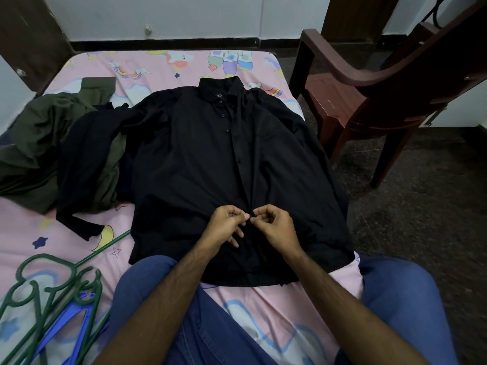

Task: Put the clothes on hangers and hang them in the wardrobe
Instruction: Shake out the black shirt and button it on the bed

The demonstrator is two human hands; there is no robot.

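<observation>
Bedding comes first: a mattress (168, 64) w/ a pink cartoon-print sheet is seen filling most of the view, soft and lightly creased. A dark brown moulded chair (369, 96), hard and glossy, is set just beside its right edge. Spread flat on the sheet, collar away from the person and hem near the knees, a black shirt (200, 159) is laid out; the fabric looks thin, smooth and matte, w/ small dark buttons down the placket. To its left an olive garment (39, 143) is heaped in loose folds, and a dark top (84, 159) is draped partly over it. At bottom left, green hangers (39, 283) and a blue hanger (63, 330), thin rigid plastic, are piled on the sheet, well apart from the shirt's collar. No wardrobe is visible. Lower on the placket the left hand (226, 225) and right hand (274, 227) are brought together, fingers curled, each pinching the shirt's front edge; a button appears to be worked between the fingertips, though whether it's being done up or undone can't be told. Judged as prep before the hanger goes in. To be done well: the placket should be kept flat and taut, the buttonhole held steady by one hand while the button is eased through by the other, w/o dragging the thin cloth into new wrinkles.
</observation>
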